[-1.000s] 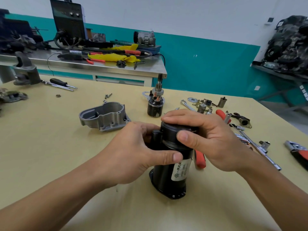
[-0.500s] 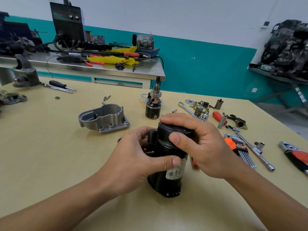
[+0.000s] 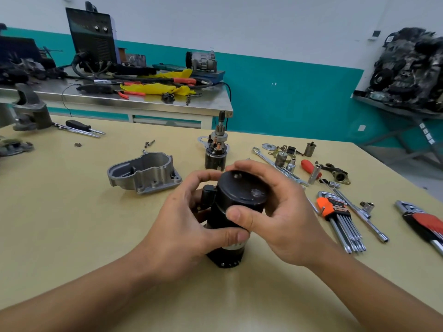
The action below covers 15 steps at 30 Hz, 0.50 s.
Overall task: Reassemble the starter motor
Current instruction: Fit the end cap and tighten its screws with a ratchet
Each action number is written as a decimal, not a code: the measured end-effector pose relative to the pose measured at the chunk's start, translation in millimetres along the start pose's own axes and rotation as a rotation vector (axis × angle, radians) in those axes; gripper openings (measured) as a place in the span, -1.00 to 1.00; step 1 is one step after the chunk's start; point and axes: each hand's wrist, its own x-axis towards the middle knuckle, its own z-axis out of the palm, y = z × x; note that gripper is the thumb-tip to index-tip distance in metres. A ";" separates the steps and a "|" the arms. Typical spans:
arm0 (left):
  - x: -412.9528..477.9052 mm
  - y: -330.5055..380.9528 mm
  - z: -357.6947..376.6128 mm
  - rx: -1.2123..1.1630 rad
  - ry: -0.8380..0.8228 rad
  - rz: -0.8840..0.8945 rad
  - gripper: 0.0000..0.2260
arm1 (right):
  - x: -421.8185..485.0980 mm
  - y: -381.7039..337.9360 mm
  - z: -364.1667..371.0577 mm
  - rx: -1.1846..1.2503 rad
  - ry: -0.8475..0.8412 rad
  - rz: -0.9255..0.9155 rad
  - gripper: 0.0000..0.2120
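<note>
1. Starter motor body (image 3: 239, 190), a black cylinder with its end cap on, stands on end on the yellow table (image 3: 72, 224) at the centre of the frame, just below the middle.
2. Left hand (image 3: 189, 219) wraps the cylinder from the left. Its thumb lies across the near side and its fingers curl round the back by the black terminal block.
3. Right hand (image 3: 282, 212) grips the cap end from the right, thumb pressed on the near side and fingers curled over the far rim. Both hands are closed on the same part.
4. Judged done: the cap sits on the cylinder, so the main barrel looks put together. Whether it is fully seated or bolted I cannot tell; two fastener spots show on the cap face.
5. Judged left: the grey aluminium nose housing (image 3: 146, 173) lies apart to the upper left of the hands, open side up.
6. Also unfitted is the pinion and shaft assembly (image 3: 215, 152), standing upright just behind the hands.
7. Loose screws (image 3: 149, 143) lie behind the housing. Small parts and sockets are scattered in the upper right of the table, near a spanner (image 3: 275, 164) and a red-handled screwdriver (image 3: 308, 165).
8. An orange-holdered hex key set (image 3: 335, 212) lies right of the right hand.
9. Overall the job looks roughly midway, with several joining steps to come.
</note>
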 end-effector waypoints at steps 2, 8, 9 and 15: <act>0.6 -1.5 -1.6 0.000 -0.029 0.032 -0.18 | -2.0 -0.3 0.0 -0.015 0.009 -0.012 -0.38; 1.2 -3.2 -0.8 0.033 -0.034 0.182 -0.30 | -3.8 -1.2 3.5 -0.028 0.034 -0.046 -0.42; 2.0 -3.5 -0.8 0.033 -0.031 0.184 -0.33 | -3.1 -0.6 3.9 -0.029 0.033 -0.048 -0.43; 5.8 -3.5 -3.7 0.023 -0.016 0.150 -0.36 | 0.6 4.5 8.4 -0.028 0.036 -0.048 -0.46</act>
